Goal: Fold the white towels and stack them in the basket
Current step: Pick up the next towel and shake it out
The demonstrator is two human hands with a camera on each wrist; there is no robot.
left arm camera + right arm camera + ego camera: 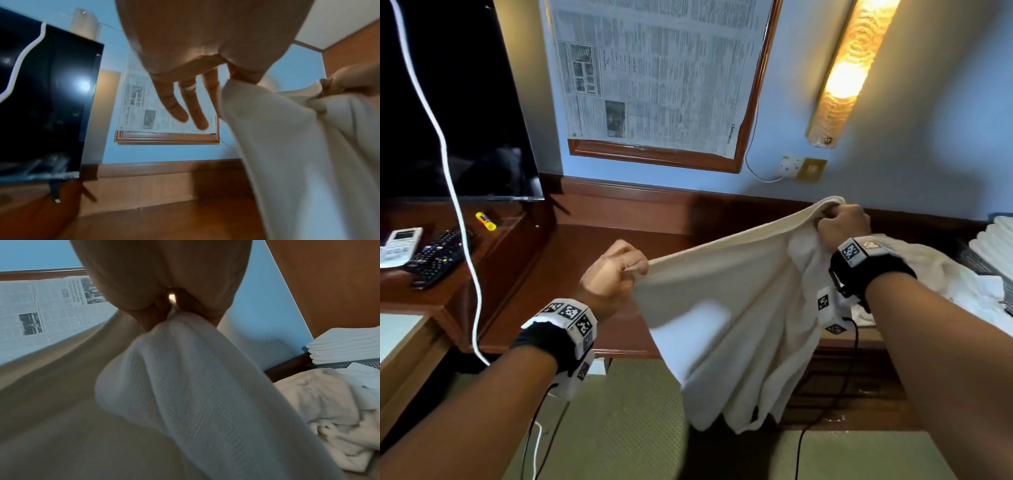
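A white towel (732, 308) hangs in the air over the wooden desk (599, 246), stretched between both hands. My left hand (616, 270) pinches its left top corner between thumb and forefinger; in the left wrist view the other fingers (180, 104) stay straight beside the towel (298, 154). My right hand (842, 226) grips the bunched right top corner, higher and farther back; the right wrist view shows the towel (195, 386) gathered in that fist. A dark mesh basket (349, 364) at the far right holds a stack of folded white towels (345, 344).
A heap of unfolded white towels (955, 274) lies on the desk under my right forearm. At the left stand a black television (448, 102), remote controls (431, 257) and a yellow glue stick (486, 221). A white cable (458, 212) hangs down in front.
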